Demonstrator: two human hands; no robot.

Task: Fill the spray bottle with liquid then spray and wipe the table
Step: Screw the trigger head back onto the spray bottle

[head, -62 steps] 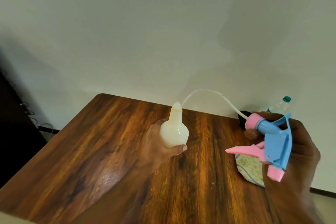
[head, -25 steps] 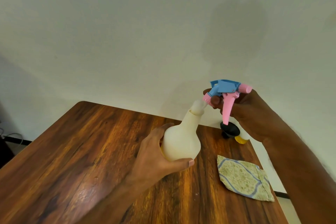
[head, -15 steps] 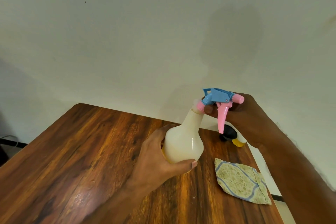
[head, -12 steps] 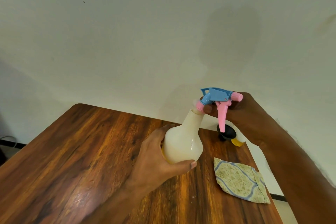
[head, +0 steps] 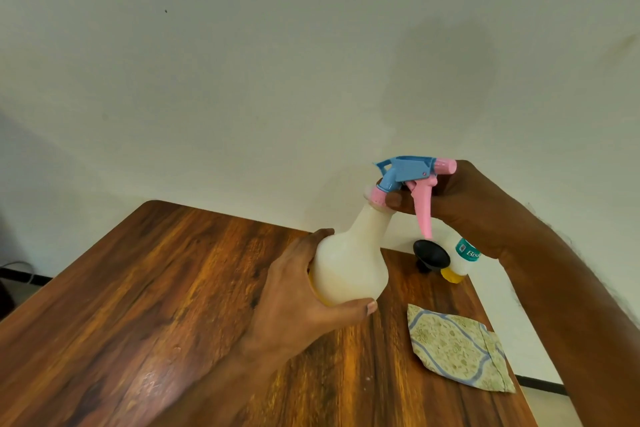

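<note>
My left hand [head: 298,291] grips the round belly of a milky white spray bottle [head: 349,263], held above the wooden table [head: 145,305]. The blue and pink spray head [head: 408,180] sits on the bottle's neck, its pink collar at the mouth. My right hand [head: 464,204] holds the spray head, fingers at the collar and behind the pink trigger. A folded patterned cloth [head: 453,347] lies on the table at the right.
A black funnel [head: 429,255] and a plastic bottle with yellowish liquid [head: 460,260] stand at the table's far right corner, partly behind my right wrist. A pale wall rises behind the table. The table's right edge runs close to the cloth.
The spray head, held apart with its tube trailing out of the bottle 2.5 s ago, has been lowered onto the neck. In the last half second it stays seated there.
</note>
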